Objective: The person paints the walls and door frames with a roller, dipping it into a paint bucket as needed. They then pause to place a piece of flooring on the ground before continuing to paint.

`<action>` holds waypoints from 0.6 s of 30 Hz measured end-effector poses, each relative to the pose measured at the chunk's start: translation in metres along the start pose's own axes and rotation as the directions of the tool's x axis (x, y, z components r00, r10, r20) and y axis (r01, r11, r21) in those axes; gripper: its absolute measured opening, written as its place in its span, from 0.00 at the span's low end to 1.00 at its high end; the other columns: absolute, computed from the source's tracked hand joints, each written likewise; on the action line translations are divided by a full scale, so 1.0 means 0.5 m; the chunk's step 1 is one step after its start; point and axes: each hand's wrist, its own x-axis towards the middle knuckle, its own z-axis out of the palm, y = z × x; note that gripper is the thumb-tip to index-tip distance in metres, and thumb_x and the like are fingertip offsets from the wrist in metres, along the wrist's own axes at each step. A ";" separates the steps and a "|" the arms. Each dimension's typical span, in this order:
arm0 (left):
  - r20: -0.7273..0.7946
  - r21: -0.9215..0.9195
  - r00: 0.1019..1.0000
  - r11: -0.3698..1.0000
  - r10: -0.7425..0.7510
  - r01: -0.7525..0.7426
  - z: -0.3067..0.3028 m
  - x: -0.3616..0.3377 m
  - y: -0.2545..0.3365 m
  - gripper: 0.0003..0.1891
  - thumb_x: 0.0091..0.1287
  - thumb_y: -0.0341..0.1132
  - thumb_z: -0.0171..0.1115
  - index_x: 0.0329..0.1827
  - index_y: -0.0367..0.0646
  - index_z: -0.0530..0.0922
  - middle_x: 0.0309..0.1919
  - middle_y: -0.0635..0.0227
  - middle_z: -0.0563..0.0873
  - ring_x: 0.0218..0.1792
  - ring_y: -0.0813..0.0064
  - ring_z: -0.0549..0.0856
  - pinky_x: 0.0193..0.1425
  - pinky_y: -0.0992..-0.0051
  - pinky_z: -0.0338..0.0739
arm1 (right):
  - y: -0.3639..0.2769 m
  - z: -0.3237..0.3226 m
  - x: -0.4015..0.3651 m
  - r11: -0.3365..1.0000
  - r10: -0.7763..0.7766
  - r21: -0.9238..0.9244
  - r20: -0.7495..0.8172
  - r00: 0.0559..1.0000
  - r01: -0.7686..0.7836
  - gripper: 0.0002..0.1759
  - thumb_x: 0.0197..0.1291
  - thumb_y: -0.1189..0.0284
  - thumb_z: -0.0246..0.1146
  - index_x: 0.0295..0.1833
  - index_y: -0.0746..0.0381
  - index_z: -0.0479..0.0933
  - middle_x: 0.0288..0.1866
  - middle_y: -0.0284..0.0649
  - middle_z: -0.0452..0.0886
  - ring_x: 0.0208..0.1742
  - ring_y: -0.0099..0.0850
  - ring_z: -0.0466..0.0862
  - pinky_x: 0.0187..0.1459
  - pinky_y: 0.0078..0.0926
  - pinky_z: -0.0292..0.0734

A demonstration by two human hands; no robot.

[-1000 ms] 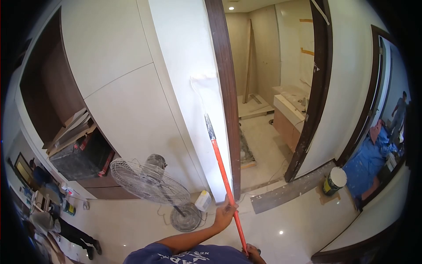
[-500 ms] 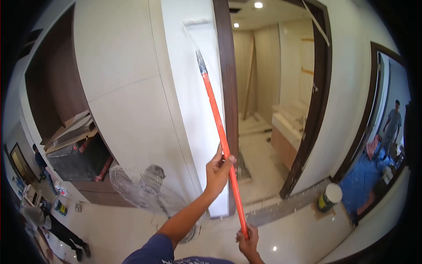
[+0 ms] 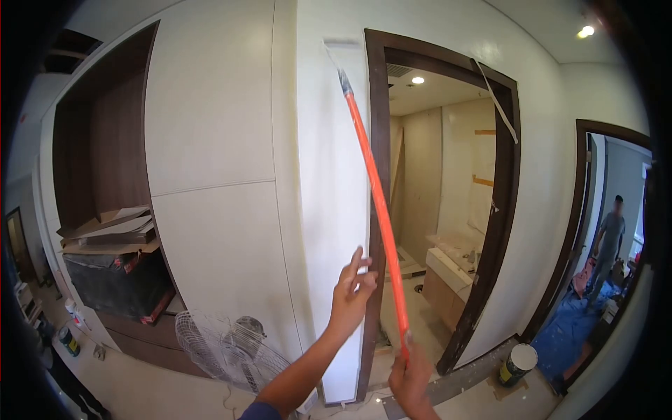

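Observation:
A paint roller [image 3: 342, 44] rests against the white wall strip [image 3: 334, 161], high up beside the dark door frame. Its long orange extension pole [image 3: 382, 203] slants down toward me, with a dark, paint-smeared tip. My right hand [image 3: 411, 374] is wrapped round the pole near its lower end. To the left of the pole, my left hand [image 3: 352, 287] is off it, fingers apart, in front of the wall strip.
A standing fan [image 3: 231, 343] is at lower left, near a cabinet with a black box [image 3: 115, 283]. Through the doorway shows a bathroom counter [image 3: 451, 269]. A paint bucket [image 3: 518, 364] stands at right; a person [image 3: 610, 241] is in the far room.
My left hand has let go of the pole and now sits left of it. The view has tilted upward, and the roller appears higher on the wall.

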 end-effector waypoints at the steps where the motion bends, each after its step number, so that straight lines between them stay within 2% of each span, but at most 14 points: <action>1: -0.036 -0.007 0.999 1.000 -0.029 0.029 -0.009 -0.024 0.010 0.32 0.74 0.27 0.54 0.80 0.43 0.57 0.64 0.56 0.72 0.59 0.65 0.79 0.60 0.69 0.79 | -0.027 0.000 0.052 1.000 -0.013 0.027 -0.027 1.000 0.014 0.25 0.62 0.81 0.63 0.66 0.69 0.72 0.39 0.54 0.81 0.35 0.51 0.84 0.33 0.40 0.79; 4: -0.084 0.003 0.996 0.999 -0.042 0.042 -0.047 -0.099 0.021 0.32 0.70 0.26 0.62 0.77 0.41 0.63 0.64 0.57 0.72 0.58 0.67 0.81 0.59 0.70 0.81 | -0.094 0.003 0.212 0.995 -0.022 0.091 -0.080 0.997 0.029 0.23 0.64 0.82 0.60 0.65 0.70 0.73 0.50 0.61 0.82 0.46 0.55 0.85 0.46 0.39 0.81; 6: -0.087 -0.010 0.994 0.998 -0.065 0.064 -0.077 -0.145 0.027 0.31 0.68 0.26 0.64 0.75 0.40 0.66 0.64 0.57 0.71 0.60 0.66 0.80 0.60 0.69 0.81 | -0.136 -0.004 0.309 0.988 -0.020 0.153 -0.086 0.996 0.033 0.22 0.65 0.82 0.59 0.65 0.71 0.72 0.57 0.63 0.80 0.54 0.54 0.84 0.54 0.38 0.79; 9: -0.106 -0.032 0.991 0.997 -0.079 0.076 -0.124 -0.194 0.027 0.29 0.67 0.25 0.66 0.72 0.39 0.69 0.64 0.58 0.71 0.61 0.65 0.80 0.60 0.68 0.81 | -0.160 0.016 0.457 0.976 0.053 0.217 -0.101 0.993 -0.030 0.21 0.66 0.80 0.58 0.65 0.71 0.72 0.57 0.61 0.80 0.57 0.52 0.83 0.57 0.40 0.77; 11: -0.131 -0.039 0.987 0.995 -0.093 0.088 -0.156 -0.216 0.034 0.28 0.66 0.25 0.67 0.70 0.38 0.71 0.64 0.58 0.70 0.61 0.64 0.80 0.60 0.68 0.81 | -0.202 0.012 0.551 0.969 0.056 0.245 -0.113 0.992 -0.026 0.21 0.66 0.77 0.58 0.64 0.69 0.73 0.55 0.59 0.82 0.55 0.51 0.83 0.56 0.40 0.77; 13: -0.154 -0.033 0.984 0.996 -0.087 0.082 -0.189 -0.233 0.038 0.28 0.66 0.25 0.67 0.69 0.37 0.71 0.64 0.59 0.70 0.61 0.64 0.79 0.60 0.68 0.81 | -0.232 0.006 0.645 0.975 -0.026 0.215 -0.167 0.986 0.062 0.21 0.67 0.75 0.59 0.64 0.67 0.73 0.48 0.55 0.84 0.47 0.47 0.85 0.50 0.39 0.78; 15: -0.180 -0.026 0.981 0.997 -0.070 0.066 -0.214 -0.243 0.047 0.27 0.66 0.25 0.67 0.68 0.37 0.72 0.63 0.59 0.71 0.60 0.64 0.79 0.61 0.67 0.80 | -0.278 -0.006 0.724 0.969 -0.031 0.236 -0.165 0.986 0.070 0.21 0.66 0.75 0.59 0.64 0.66 0.73 0.41 0.51 0.84 0.35 0.40 0.86 0.39 0.36 0.80; 16: -0.188 -0.016 0.980 0.998 -0.065 0.063 -0.225 -0.246 0.054 0.26 0.66 0.25 0.67 0.68 0.37 0.72 0.63 0.59 0.71 0.60 0.64 0.79 0.61 0.66 0.80 | -0.315 -0.021 0.751 0.957 0.028 0.289 -0.116 0.993 0.007 0.22 0.65 0.75 0.59 0.65 0.66 0.73 0.38 0.48 0.84 0.29 0.35 0.85 0.33 0.34 0.80; 18: -0.203 0.000 0.978 0.998 -0.058 0.060 -0.236 -0.252 0.065 0.25 0.66 0.25 0.67 0.66 0.37 0.73 0.62 0.59 0.71 0.60 0.64 0.79 0.62 0.66 0.80 | -0.318 -0.021 0.833 0.939 -0.062 0.328 -0.150 0.987 0.109 0.25 0.63 0.75 0.60 0.66 0.65 0.72 0.35 0.46 0.84 0.24 0.29 0.84 0.26 0.29 0.80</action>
